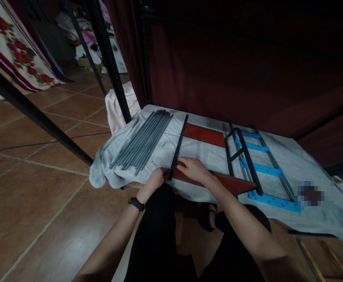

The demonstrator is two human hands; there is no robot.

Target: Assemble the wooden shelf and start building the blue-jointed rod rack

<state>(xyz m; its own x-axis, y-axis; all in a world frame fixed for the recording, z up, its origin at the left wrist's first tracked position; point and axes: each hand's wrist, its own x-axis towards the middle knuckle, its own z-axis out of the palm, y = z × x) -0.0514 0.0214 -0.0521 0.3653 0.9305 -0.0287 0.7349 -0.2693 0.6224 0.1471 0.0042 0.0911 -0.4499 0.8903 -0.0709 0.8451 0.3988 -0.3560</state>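
My left hand [157, 179] is closed at the near end of a black metal bar [178, 149], fingertips pinched against its outer side. Whatever is between those fingertips is hidden. From the other side of the bar, my right hand [194, 170] grips the far edge of a reddish-brown board [230, 182], close to its left corner, with fingers curled. This board meets the bar at its near end. A second, orange-red panel [205, 134] spans from the bar's far part to a black frame [243, 150] on the right. Small screws [153, 163] lie left of the bar.
Grey metal tubes [144, 143] lie side by side on the cloth-covered bed [165, 188]. To the right are blue slatted parts [265, 169] with dark rails. Black posts [106, 51] rise at the left. A dark red curtain [212, 78] hangs behind.
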